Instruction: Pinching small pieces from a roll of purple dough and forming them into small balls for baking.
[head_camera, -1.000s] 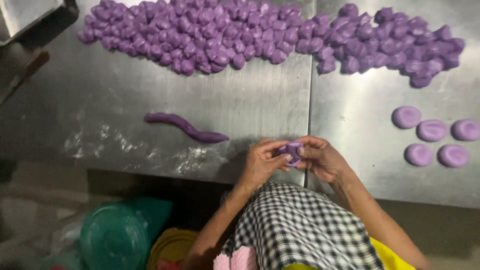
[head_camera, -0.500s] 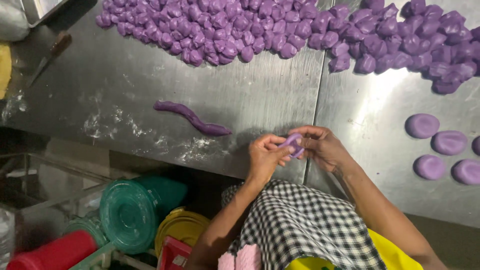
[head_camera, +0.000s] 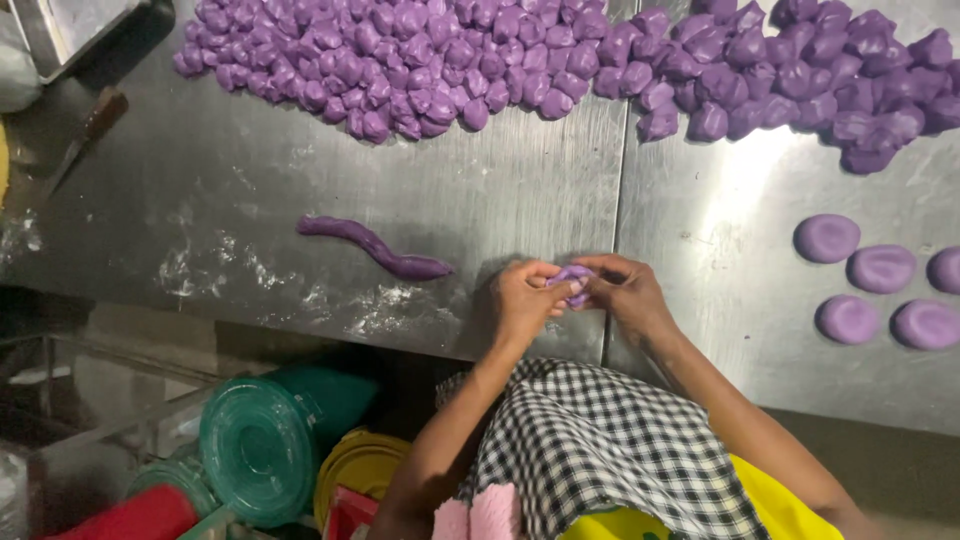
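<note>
Both hands pinch one small purple dough lump (head_camera: 573, 283) just above the steel tabletop (head_camera: 500, 200) edge: left hand (head_camera: 523, 300) and right hand (head_camera: 628, 293), grip clamped on it. Risk: soft dough tears, or drops off the near edge onto lidded plastic containers (head_camera: 265, 455) below.

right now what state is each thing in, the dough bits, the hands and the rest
left hand: pinching the purple dough piece
right hand: pinching the same piece
dough rope: lying loose, curved
dough chunk heap: piled, unshaped
flattened dough rounds: set apart, shaped
green-lidded jar: closed, on its side
steel table: dusted with flour
</note>
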